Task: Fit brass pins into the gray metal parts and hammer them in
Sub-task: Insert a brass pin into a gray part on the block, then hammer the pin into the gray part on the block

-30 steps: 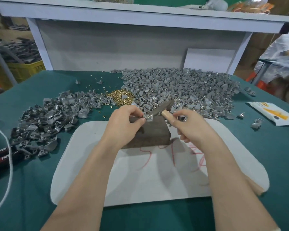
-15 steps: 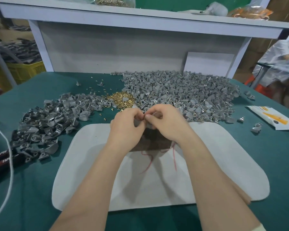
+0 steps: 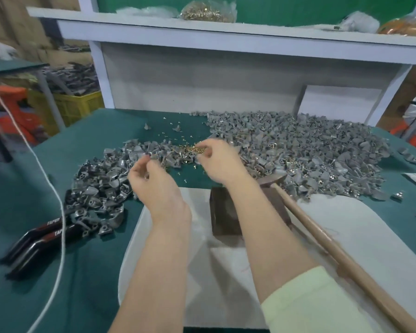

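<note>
Brass pins (image 3: 192, 149) heaped mid-table (image 3: 94, 292), toward far edge, between two piles of gray parts (image 3: 298, 150). Right hand (image 3: 217, 164) over heap, fingertips (image 3: 203, 150) bunched together, touching pins; whether one is pinched, cannot tell. Left hand (image 3: 157, 188) above left pile (image 3: 101, 188), fingers loosely curled, blurred; cannot tell if holding anything. Hammer (image 3: 322, 233) head rests on dark block (image 3: 226, 212), handle toward near right corner, over white mat (image 3: 370, 227).
</note>
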### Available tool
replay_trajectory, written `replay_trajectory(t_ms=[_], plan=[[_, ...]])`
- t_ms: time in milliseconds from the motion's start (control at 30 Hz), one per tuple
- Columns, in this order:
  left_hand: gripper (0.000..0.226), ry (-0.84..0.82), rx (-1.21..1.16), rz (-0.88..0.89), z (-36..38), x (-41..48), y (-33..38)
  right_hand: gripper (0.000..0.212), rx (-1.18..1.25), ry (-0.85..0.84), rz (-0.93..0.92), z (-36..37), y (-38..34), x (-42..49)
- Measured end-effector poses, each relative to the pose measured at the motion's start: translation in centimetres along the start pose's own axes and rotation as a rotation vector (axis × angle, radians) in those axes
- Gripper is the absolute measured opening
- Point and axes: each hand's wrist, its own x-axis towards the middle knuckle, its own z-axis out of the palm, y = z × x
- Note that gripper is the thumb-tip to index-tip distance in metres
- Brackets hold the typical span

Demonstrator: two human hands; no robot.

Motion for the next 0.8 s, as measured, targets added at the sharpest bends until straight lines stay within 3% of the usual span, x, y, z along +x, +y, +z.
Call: replay_trajectory(t_ms=[167, 233, 433, 567, 667, 800], plan=[[0.017, 0.134, -0.041, 0.042, -0.5, 1.2, 1.2, 0.044, -0.081, -0.296, -0.163, 5.9, -4.3, 0.8], [0.017, 0.149, -0.045, 0.044, -0.5, 1.2, 1.3, 0.038, -0.15, -0.344, -0.188, 7.6, -5.0, 0.9], [0.02, 0.144, -0.025, 0.063, -0.5, 1.1, 0.8, 0.026, -0.143, -0.155, -0.085, 8.2, -4.5, 0.4], [0.02, 0.12, 0.019, 0.074, -0.5, 1.5, 0.2, 0.028, 0.069, -0.084, 0.0, 5.8, -4.2, 1.0], [0.031, 0.008, 0.122, 0.035, -0.6, 1.6, -0.9, 0.018, 0.241, -0.054, 0.055, 2.1, -3.7, 1.4], [0.041, -0.332, 0.329, -0.004, -0.6, 0.9, -1.9, 0.019, 0.282, -0.07, 0.029, -0.9, -3.0, 0.2]])
